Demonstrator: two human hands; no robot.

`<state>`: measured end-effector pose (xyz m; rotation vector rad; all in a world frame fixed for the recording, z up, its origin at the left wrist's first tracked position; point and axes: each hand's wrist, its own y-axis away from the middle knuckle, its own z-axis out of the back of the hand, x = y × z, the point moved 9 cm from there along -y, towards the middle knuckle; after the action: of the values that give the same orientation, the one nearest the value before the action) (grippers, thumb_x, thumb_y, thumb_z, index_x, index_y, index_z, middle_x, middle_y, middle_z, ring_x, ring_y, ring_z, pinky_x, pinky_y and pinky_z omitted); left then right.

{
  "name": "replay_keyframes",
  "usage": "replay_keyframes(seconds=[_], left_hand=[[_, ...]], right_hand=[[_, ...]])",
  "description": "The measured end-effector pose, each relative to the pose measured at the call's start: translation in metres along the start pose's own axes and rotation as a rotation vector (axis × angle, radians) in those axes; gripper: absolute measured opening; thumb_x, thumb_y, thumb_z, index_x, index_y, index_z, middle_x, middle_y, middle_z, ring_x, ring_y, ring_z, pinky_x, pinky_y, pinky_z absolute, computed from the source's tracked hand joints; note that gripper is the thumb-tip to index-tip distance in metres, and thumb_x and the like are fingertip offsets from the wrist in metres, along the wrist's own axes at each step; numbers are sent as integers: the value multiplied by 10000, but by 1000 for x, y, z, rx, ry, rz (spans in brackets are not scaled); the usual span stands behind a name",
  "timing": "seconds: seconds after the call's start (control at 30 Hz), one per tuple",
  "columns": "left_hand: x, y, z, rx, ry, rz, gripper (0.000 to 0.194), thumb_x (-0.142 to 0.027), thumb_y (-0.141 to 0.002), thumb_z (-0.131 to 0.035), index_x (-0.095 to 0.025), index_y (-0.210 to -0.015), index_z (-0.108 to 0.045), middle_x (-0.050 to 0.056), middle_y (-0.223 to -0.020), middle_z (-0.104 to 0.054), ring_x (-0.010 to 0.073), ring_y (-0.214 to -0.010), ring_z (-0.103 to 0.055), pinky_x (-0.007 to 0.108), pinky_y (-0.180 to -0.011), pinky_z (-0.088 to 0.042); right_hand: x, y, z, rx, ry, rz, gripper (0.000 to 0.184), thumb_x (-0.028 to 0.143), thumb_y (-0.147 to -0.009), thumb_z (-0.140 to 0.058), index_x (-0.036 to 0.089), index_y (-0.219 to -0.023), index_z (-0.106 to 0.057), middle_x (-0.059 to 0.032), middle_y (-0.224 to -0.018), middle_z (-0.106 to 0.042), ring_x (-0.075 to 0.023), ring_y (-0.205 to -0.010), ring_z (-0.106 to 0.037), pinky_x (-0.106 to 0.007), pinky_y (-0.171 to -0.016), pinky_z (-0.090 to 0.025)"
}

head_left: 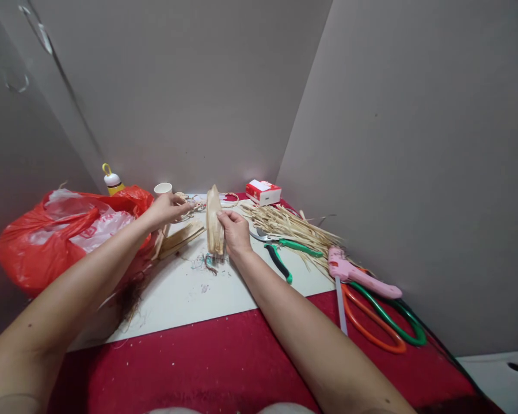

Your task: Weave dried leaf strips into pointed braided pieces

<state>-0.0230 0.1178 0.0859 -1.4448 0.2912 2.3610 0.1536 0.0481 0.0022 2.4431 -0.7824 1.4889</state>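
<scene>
My right hand pinches a pale dried husk by its right edge, and the husk stands upright above the white board. Farther left, my left hand holds nothing that I can see, with its fingers stretched apart over a tangle of thin dried strips. Below that hand lie more dried husks. To the right of my right hand are cutting pliers with green handles and a heap of straw-like strips. Dark fibre scraps lie under the upright husk.
A red plastic bag fills the left side, with a paper cup and a yellow-white bottle behind. On the right lie a pink glue gun and orange and green looped handles. A tissue box stands near the grey wall.
</scene>
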Motion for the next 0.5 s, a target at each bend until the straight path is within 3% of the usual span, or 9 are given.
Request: replay_keyframes(seconds=[0.07, 0.13, 0.27, 0.5], left_hand=[[-6, 3, -35, 175, 99, 23, 314, -340, -579, -826, -146, -785, -690, 65, -781, -687, 152, -639, -615, 280, -600, -486], [-13, 1, -58, 229, 222, 8, 318, -315, -560, -836, -137, -782, -694, 49, -748, -676, 137, -634, -602, 273, -606, -479], [-12, -13, -76, 160, 384, 0, 220, -243, -564, -815, -134, -683, -667, 4, -615, -621, 105, -553, -553, 250, -566, -434], [-17, -10, -126, 393, 404, 0, 189, -198, -565, -801, -133, -614, -631, 1, -562, -594, 100, -521, -531, 251, -562, -434]], right_hand=[[5, 6, -9, 54, 6, -8, 261, 390, -577, -744, 177, -667, -623, 42, -632, -592, -111, -590, -484, -252, -615, -413], [11, 10, -13, 87, 24, -35, 271, 390, -568, -748, 173, -687, -638, 38, -633, -600, -110, -582, -491, -249, -589, -414], [28, 11, -6, 78, 134, -71, 258, 385, -587, -714, 165, -707, -651, 33, -596, -590, -110, -546, -500, -245, -527, -424], [47, 25, 35, 39, 367, -182, 137, 279, -605, -676, 174, -611, -588, 37, -524, -569, -102, -483, -518, -225, -460, -451]])
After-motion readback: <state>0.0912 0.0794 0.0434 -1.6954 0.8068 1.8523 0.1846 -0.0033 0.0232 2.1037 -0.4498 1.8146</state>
